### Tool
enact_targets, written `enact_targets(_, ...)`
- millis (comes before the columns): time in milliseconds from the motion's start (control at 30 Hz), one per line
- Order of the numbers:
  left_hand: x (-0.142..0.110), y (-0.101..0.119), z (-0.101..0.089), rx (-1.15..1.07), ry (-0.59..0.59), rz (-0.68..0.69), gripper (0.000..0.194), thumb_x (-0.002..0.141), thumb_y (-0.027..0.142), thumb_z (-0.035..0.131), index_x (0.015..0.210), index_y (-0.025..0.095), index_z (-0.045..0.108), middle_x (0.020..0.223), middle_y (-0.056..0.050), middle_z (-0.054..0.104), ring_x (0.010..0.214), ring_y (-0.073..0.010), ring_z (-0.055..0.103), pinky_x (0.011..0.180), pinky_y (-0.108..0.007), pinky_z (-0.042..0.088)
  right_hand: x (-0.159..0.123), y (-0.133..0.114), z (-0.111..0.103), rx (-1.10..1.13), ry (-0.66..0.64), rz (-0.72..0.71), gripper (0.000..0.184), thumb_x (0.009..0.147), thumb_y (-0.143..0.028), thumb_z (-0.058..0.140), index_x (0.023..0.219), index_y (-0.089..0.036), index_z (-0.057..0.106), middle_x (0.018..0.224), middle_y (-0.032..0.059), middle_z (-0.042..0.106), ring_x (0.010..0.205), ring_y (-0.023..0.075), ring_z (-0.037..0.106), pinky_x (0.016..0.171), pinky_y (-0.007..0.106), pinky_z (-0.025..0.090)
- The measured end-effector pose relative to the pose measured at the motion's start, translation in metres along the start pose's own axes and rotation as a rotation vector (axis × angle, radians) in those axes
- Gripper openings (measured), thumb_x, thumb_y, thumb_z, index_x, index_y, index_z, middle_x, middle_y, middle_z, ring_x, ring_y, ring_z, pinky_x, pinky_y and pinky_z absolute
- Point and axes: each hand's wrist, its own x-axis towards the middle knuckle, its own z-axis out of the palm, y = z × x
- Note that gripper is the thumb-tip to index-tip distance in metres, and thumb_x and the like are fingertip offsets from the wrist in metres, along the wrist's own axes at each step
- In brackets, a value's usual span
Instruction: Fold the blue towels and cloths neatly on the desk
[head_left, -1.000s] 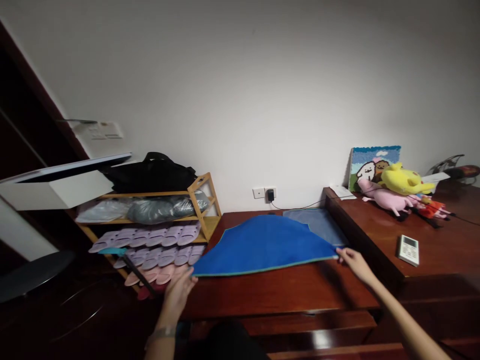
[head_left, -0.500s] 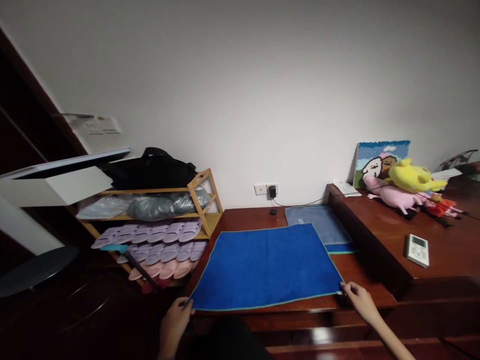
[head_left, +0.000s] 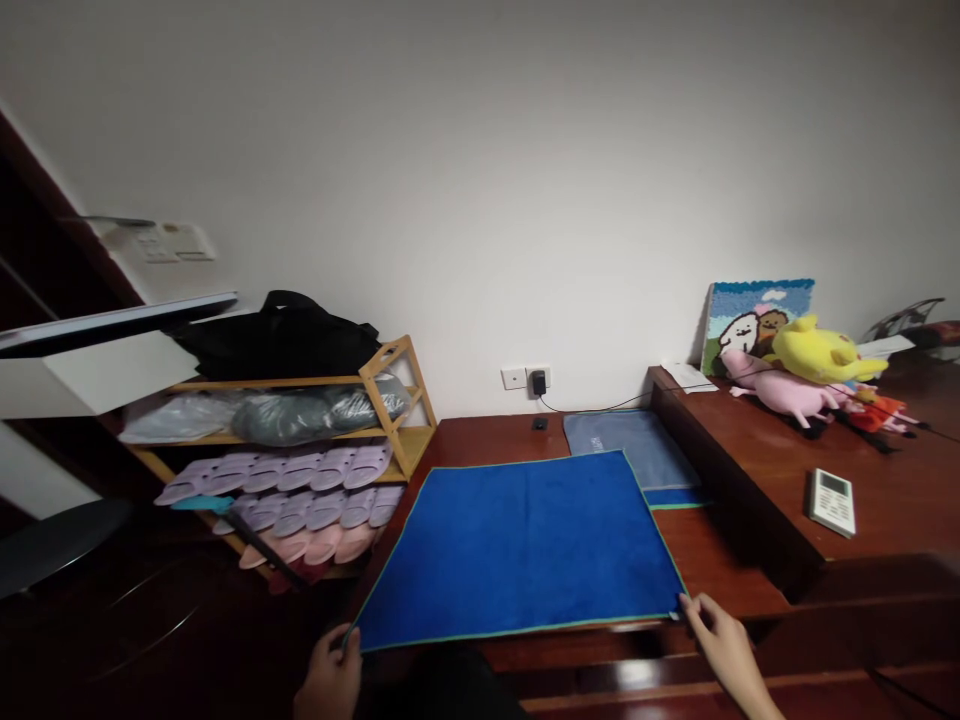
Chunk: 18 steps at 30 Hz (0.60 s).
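Note:
A blue towel (head_left: 525, 545) with a thin green edge is spread over the dark red wooden table (head_left: 480, 440). My left hand (head_left: 331, 675) pinches its near left corner, just past the table's front edge. At the near right corner, beside a small white tag, my right hand (head_left: 718, 640) has the towel's edge between thumb and fingers. Behind it lies a grey-blue cloth (head_left: 637, 450), partly covered by the towel's far right corner.
On the left stands a wooden rack (head_left: 409, 440) with lilac clogs (head_left: 322, 468) and a black bag (head_left: 285, 335). A raised desk on the right bears a white remote (head_left: 832, 502), plush toys (head_left: 787, 390) and a picture (head_left: 757, 310). A plug (head_left: 538, 382) sits in the wall socket.
Both hands have drawn the towel's near edge closer to me and slightly down. My left hand has also moved left. The view has shifted a little.

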Motion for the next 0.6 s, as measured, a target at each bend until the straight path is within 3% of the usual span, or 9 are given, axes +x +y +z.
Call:
enact_targets(100,-0.002,-0.002,0.0,-0.049,0.038,-0.042,0.046,0.086,0.061,0.044,0.11,0.026,0.061,0.09,-0.008,0.076,0.084,-0.0321,0.073,0.075,-0.039,0.052,-0.002,0.004,0.0,-0.016,0.016,0.011,0.06,0.084,-0.081,0.045,0.064,-0.026,0.05,0.055,-0.0031,0.056,0.055,0.0159,0.056,0.063,0.021,0.048)
enact_targets(200,-0.006,0.0,-0.003,-0.032,-0.005,-0.078,0.047,0.084,0.061,0.046,0.112,0.025,0.061,0.092,-0.009,0.076,0.084,-0.0336,0.073,0.077,-0.042,0.054,0.0,0.014,-0.002,-0.11,-0.094,0.086,0.058,0.085,-0.08,0.041,0.064,-0.027,0.053,0.058,0.0,0.062,0.06,0.0209,0.065,0.064,0.026,0.049)
enact_targets(267,-0.011,0.006,-0.007,0.032,0.047,-0.011,0.048,0.085,0.06,0.044,0.112,0.023,0.061,0.096,-0.012,0.075,0.094,-0.0365,0.072,0.085,-0.047,0.055,0.001,0.021,-0.005,-0.219,-0.157,0.146,0.055,0.086,-0.077,0.039,0.071,-0.029,0.06,0.066,0.0037,0.07,0.068,0.0264,0.071,0.064,0.03,0.05)
enact_targets(367,-0.021,0.032,-0.015,0.1,0.233,0.179,0.049,0.085,0.055,0.04,0.107,0.019,0.063,0.107,-0.02,0.071,0.115,-0.0411,0.064,0.104,-0.054,0.048,0.004,0.022,-0.007,-0.395,-0.12,0.148,0.05,0.09,-0.069,0.038,0.088,-0.031,0.069,0.082,0.0091,0.077,0.077,0.0322,0.075,0.066,0.037,0.052)
enact_targets(433,-0.035,0.062,-0.017,-0.011,0.256,0.236,0.046,0.084,0.054,0.042,0.102,0.019,0.064,0.109,-0.02,0.07,0.116,-0.0401,0.063,0.107,-0.054,0.047,0.009,0.012,-0.001,-0.448,-0.055,0.04,0.05,0.093,-0.066,0.035,0.093,-0.03,0.07,0.092,0.0122,0.078,0.085,0.033,0.075,0.072,0.039,0.054)
enact_targets(500,-0.059,0.096,-0.015,-0.238,0.151,0.251,0.041,0.085,0.055,0.048,0.101,0.021,0.065,0.109,-0.015,0.071,0.108,-0.0358,0.067,0.101,-0.049,0.053,0.018,-0.01,0.015,-0.445,-0.021,-0.119,0.053,0.097,-0.064,0.032,0.093,-0.027,0.071,0.101,0.0142,0.077,0.096,0.0323,0.073,0.083,0.041,0.055)
enact_targets(600,-0.108,0.136,-0.005,-0.462,-0.192,0.409,0.037,0.096,0.055,0.051,0.111,0.026,0.068,0.119,-0.01,0.071,0.11,-0.0335,0.066,0.093,-0.049,0.057,0.038,-0.052,0.052,-0.428,-0.066,-0.321,0.058,0.102,-0.059,0.029,0.11,-0.023,0.073,0.121,0.0148,0.074,0.115,0.0307,0.067,0.103,0.043,0.05)
